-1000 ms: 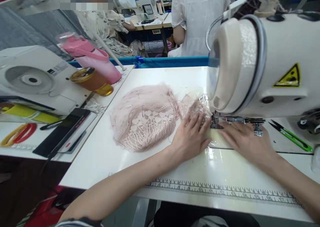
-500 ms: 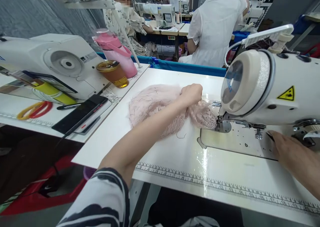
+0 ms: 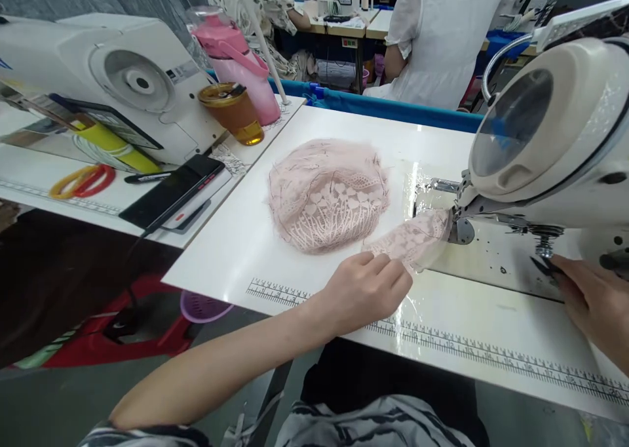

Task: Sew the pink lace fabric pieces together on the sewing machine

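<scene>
My left hand (image 3: 369,291) is closed, knuckles up, on the near edge of a pale pink lace strip (image 3: 417,236). The strip stretches from my fingers to the presser foot (image 3: 459,219) of the sewing machine (image 3: 550,132). To the left of it, a rounded heap of pink lace fabric (image 3: 328,198) rests on the white table (image 3: 221,263). Under the machine's arm, at the right, my right hand (image 3: 597,306) is closed around small dark thread snips (image 3: 544,267); their pointed blades stick out to the left, apart from the lace.
A second sewing machine (image 3: 122,93) stands at the left, near a pink bottle (image 3: 240,67) and an amber cup (image 3: 233,116). A black flat device (image 3: 171,191) lies by the table joint. A printed ruler (image 3: 466,352) runs along the front edge. A person in white (image 3: 452,40) sits beyond.
My left hand has come from behind the lace toward the table's front edge, drawing the strip out flatter. My right hand stays under the machine arm with the snips. The view has tilted downward.
</scene>
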The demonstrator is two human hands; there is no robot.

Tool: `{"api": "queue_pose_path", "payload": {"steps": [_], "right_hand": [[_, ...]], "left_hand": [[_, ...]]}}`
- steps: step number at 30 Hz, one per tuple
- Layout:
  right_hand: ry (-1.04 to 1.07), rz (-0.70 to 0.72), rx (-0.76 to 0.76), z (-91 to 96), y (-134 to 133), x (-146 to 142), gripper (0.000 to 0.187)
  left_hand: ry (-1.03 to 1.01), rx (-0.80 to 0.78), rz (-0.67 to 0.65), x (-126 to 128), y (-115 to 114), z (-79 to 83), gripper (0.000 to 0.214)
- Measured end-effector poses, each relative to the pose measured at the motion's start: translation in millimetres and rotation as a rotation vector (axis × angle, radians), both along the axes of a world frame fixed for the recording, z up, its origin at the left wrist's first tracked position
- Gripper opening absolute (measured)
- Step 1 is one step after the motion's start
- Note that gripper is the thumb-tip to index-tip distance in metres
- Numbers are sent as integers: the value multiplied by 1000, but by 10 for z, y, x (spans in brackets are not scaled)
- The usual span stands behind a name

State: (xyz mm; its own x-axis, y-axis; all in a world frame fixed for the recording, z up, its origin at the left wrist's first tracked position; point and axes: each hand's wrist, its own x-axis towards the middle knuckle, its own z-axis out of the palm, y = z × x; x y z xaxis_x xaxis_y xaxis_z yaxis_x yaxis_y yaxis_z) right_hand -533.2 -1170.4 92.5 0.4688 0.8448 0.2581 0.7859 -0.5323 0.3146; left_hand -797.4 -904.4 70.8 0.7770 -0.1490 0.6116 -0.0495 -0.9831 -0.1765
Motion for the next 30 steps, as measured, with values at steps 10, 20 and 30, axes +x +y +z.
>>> {"api": "queue_pose_path", "payload": {"steps": [10,20,30], "right_hand": [[407,455,50,340,612,-1253,49],[-17,725,-71,238,1066,-1581,31],[-41,742,-126,247,1175,-1682,42]], "left_hand": [[-6,-103,131,-430,-146,-70,13],[-71,-234,94,-585,-337,-113,11],[-149,-278,73,-577,-364,-163,13]]}}
